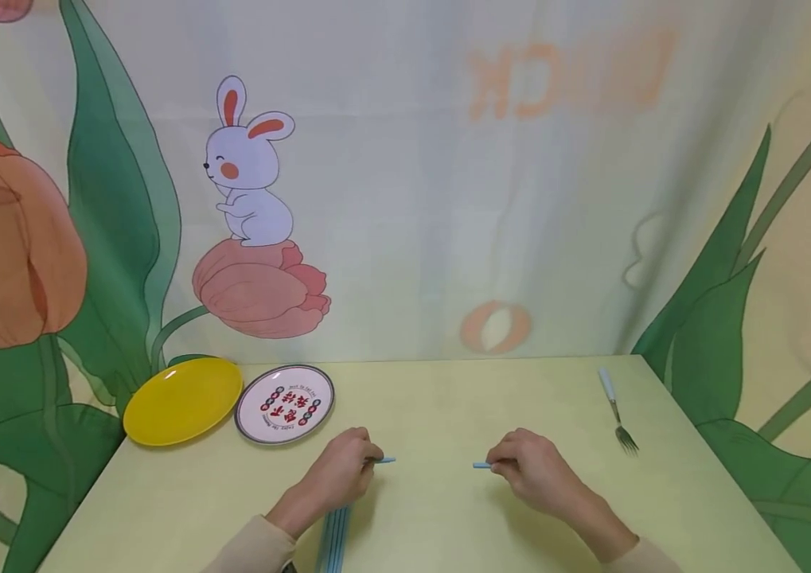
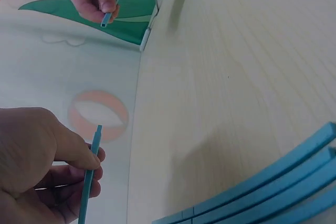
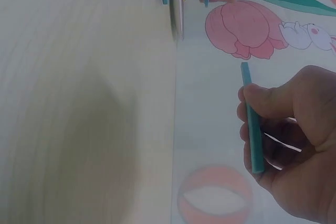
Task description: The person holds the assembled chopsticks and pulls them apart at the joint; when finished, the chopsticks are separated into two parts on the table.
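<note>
Above the pale table [image 1: 434, 509], the head view shows the left hand [image 1: 342, 471] with its fingers pinched on a slim blue stick [image 1: 387, 459], whose end points toward the right hand [image 1: 540, 473]. That right hand likewise pinches a second blue stick [image 1: 481, 465], its end pointing back across the gap; the two ends are well apart. A bundle of blue sticks [image 1: 334, 541] lies on the table below the left wrist. Beyond the left hand are a white plate [image 1: 285, 404] and a yellow plate [image 1: 181, 402]; a fork [image 1: 617, 410] lies beyond the right hand.

From the left wrist, the left thumb presses its stick against curled fingers, and a narrower tip juts past the thumb. The bundle lies at the lower right of this view.

From the right wrist, the right thumb clamps the second stick against the bent fingers, with both stick ends exposed and the shaft running along the fingers.
</note>
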Tool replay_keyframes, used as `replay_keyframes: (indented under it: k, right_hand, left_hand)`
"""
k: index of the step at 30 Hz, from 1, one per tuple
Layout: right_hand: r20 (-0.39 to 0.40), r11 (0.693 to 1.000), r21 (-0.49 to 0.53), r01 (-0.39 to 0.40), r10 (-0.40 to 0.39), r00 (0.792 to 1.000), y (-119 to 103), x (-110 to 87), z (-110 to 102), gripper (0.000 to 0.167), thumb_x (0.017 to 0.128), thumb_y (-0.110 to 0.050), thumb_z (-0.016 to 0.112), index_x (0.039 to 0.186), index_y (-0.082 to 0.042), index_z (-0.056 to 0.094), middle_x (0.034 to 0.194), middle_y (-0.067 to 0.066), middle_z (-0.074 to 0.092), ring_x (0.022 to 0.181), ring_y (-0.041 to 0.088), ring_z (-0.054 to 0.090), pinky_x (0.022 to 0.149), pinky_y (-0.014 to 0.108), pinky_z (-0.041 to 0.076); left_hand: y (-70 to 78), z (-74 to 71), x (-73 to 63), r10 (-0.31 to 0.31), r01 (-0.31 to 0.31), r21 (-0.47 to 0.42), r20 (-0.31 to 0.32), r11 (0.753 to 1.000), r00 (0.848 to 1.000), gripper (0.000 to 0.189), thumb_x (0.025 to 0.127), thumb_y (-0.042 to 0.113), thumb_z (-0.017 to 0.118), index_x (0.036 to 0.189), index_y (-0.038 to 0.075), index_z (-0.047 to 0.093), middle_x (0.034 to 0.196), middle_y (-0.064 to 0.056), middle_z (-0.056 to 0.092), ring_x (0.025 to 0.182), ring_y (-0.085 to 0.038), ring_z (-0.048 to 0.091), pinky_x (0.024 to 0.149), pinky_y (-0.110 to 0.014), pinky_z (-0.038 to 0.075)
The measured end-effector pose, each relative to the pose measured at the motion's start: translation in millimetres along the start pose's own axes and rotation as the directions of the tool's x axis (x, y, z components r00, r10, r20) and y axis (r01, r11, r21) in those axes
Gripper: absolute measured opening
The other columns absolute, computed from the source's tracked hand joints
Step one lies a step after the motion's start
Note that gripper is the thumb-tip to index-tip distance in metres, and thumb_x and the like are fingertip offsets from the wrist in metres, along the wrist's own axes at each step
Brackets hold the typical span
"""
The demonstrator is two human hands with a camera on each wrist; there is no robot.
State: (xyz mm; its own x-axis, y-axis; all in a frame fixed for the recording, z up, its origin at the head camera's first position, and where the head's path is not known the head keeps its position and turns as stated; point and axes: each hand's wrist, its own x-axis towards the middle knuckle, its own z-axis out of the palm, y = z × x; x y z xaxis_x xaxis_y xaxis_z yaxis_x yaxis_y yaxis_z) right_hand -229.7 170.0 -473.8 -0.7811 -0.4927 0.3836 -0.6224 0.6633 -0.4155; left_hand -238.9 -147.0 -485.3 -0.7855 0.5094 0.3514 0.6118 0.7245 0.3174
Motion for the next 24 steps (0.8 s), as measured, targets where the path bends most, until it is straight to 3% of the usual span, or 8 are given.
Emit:
replay_keyframes:
  k: [12, 17, 24]
  right_hand:
    - [0.053, 0.998, 0.044, -0.034, 0.031, 0.998, -1, -8.2, -2, 0.009, 0.081, -0.006, 0.075, 0.084, -0.013, 0.076, 0.084, -0.01, 0.067, 0.075, 0.002, 0.054, 0.062, 0.019, 0.048]
    - [0.072, 0.997, 0.061, -0.043, 0.039, 0.997, -1, -10.7, -1, 0.009, 0.081, -0.007, 0.076, 0.085, -0.015, 0.077, 0.085, -0.011, 0.066, 0.075, 0.001, 0.053, 0.062, 0.019, 0.047]
    - [0.108, 0.996, 0.075, -0.043, 0.035, 0.994, -2, -14.9, -1, 0.009, 0.081, -0.008, 0.076, 0.086, -0.015, 0.078, 0.084, -0.011, 0.065, 0.075, 0.001, 0.053, 0.062, 0.018, 0.047]
  left_hand:
    - [2.2, 5.3, 5.7, -0.005, 0.006, -0.03, 0.017, 1.0, 1.0, 0.02, 0.072, -0.003, 0.065, 0.088, 0.003, 0.078, 0.075, 0.001, 0.061, 0.071, -0.009, 0.048, 0.065, -0.022, 0.043]
    - [2.8, 8.4, 8.1, -0.046, 0.049, -0.049, 0.055, 0.998, 0.997, 0.021, 0.075, -0.002, 0.065, 0.091, 0.003, 0.077, 0.078, 0.001, 0.06, 0.073, -0.009, 0.048, 0.067, -0.022, 0.043]
    - [3.1, 13.9, 12.9, -0.031, 0.037, -0.063, 0.099, 0.997, 0.995, 0.02, 0.076, -0.001, 0.066, 0.092, 0.003, 0.077, 0.077, 0.0, 0.06, 0.071, -0.006, 0.047, 0.066, -0.021, 0.043]
